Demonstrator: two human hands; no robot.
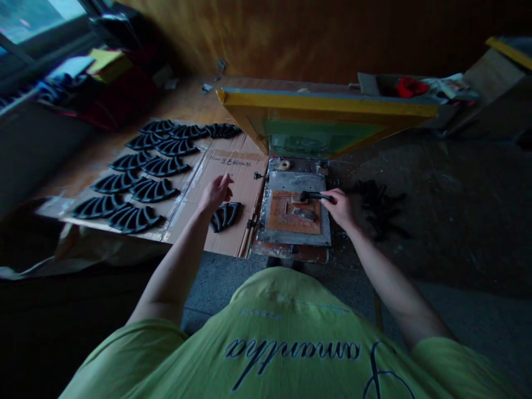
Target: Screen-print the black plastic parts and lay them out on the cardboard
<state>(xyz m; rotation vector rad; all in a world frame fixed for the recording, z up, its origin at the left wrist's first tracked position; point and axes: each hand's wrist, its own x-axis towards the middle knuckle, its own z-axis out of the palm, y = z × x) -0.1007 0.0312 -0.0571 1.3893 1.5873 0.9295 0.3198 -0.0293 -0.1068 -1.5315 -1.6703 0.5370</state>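
Observation:
My right hand (339, 207) grips one end of a black curved handle-like piece (313, 195). The piece's other end rests at a small block on the brown board (276, 213), which lies on a grey metal plate (295, 238). A dark lump (304, 214) sits on the board just below. Over the cardboard sheet (195, 208) hovers my left hand (216, 191), with its fingers loosely bent, apart and apparently holding nothing. Several more black curved pieces (226, 216) lie fanned out just below it, partly hidden by that hand.
Rows of fanned black pieces (152, 189) cover the cardboard's left side. Behind the plate stands a tilted screen frame (328, 105) with yellow edges. A roll of tape (285, 164) lies at its foot. Loose black pieces (378, 205) are heaped at right. A box with a red item (411, 87) stands behind.

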